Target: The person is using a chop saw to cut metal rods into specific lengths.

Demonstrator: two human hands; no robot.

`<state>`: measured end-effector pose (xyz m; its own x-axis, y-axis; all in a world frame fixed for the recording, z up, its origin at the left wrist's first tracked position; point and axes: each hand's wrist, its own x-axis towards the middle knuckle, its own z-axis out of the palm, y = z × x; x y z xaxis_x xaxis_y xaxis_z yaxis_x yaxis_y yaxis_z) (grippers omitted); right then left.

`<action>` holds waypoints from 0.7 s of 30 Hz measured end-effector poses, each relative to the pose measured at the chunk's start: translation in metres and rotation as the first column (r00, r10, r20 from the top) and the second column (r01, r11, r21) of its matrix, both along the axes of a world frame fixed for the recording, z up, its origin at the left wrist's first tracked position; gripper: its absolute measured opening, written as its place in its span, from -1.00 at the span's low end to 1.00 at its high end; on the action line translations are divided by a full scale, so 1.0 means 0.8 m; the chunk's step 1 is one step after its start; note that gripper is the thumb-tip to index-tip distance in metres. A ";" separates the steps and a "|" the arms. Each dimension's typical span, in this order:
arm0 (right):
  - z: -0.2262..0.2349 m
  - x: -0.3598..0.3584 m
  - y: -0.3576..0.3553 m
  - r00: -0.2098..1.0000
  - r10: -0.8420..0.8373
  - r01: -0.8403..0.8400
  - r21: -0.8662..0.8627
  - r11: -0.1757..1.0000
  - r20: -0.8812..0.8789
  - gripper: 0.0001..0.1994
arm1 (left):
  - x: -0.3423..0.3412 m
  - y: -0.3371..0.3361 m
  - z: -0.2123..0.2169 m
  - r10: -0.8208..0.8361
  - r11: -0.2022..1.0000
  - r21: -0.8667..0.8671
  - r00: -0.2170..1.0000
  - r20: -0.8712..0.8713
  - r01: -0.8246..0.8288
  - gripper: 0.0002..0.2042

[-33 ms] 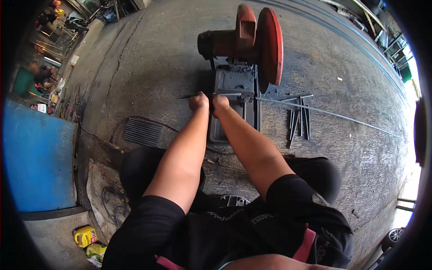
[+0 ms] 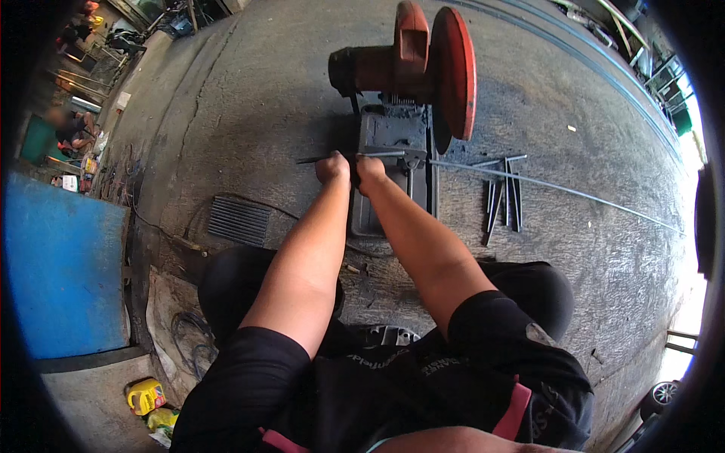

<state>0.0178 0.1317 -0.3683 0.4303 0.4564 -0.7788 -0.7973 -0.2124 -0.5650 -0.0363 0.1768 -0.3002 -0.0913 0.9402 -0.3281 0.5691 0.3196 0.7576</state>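
1. Head view, left hand: the left hand (image 2: 332,167) is clenched around a thin metal rod (image 2: 308,161), whose dark end pokes out beyond the fist on the left.
2. Head view, right hand: the right hand (image 2: 370,172) sits just beside the left, its fingers curled, at the near side of a pale stretch of bar (image 2: 390,155) that runs to the clamp (image 2: 412,159). The fingers are hidden, so I cannot tell what, if anything, it grasps.
3. Head view, machine: both hands are at the left side of the metal base (image 2: 368,217) of a red cutting saw (image 2: 411,64). Its round red guard (image 2: 458,75) stands beyond the clamp, toward the upper right.
4. Head view, right side: a long thin bar (image 2: 559,189) slants from the clamp out to the right, well past the hands. Several short bars (image 2: 516,202) lie on the concrete floor (image 2: 589,272) near it.
5. Head view, left side: a ribbed metal grate (image 2: 240,220) lies on the floor, nearer the body than the left hand. A blue panel (image 2: 64,272) stands farther left, above a yellow jug (image 2: 145,395).
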 end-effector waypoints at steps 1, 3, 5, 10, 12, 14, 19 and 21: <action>-0.019 0.006 0.001 0.988 0.115 -0.119 0.031 0.992 0.101 -0.50 | 0.005 0.003 -0.008 0.010 1.000 -0.008 1.000 -0.007 -0.010 -0.59; -0.051 0.016 0.006 0.938 0.167 -0.210 0.116 0.971 0.305 -0.51 | 0.012 0.006 -0.023 0.012 1.000 -0.018 1.000 -0.025 -0.013 -0.60; -0.067 0.021 0.002 0.984 0.092 -0.118 0.170 0.978 0.153 -0.55 | 0.019 0.009 -0.037 -0.016 0.999 -0.035 1.000 0.017 0.016 -0.61; -0.033 0.012 -0.019 0.989 -0.015 0.038 0.157 0.987 -0.147 -0.70 | 0.024 0.018 -0.061 -0.156 0.984 -0.113 0.977 -0.144 0.141 -0.62; -0.009 0.004 -0.030 0.998 -0.044 0.053 0.190 0.980 -0.049 -0.86 | 0.026 0.021 -0.074 -0.255 0.965 -0.120 0.941 -0.224 0.233 -0.62; 0.007 -0.004 -0.043 0.998 -0.032 0.041 0.166 0.985 -0.057 -0.86 | 0.028 0.022 -0.092 -0.157 0.951 -0.256 0.984 0.084 0.173 -0.64; 0.011 -0.025 -0.065 0.995 -0.082 0.089 0.130 0.988 -0.062 -0.86 | 0.037 0.038 -0.144 -0.015 0.896 -0.408 0.930 0.368 0.177 -0.77; 0.008 -0.031 -0.068 0.998 -0.058 0.059 0.093 0.994 -0.011 -0.83 | 0.042 0.043 -0.153 0.096 0.884 -0.457 0.918 0.384 0.098 -0.78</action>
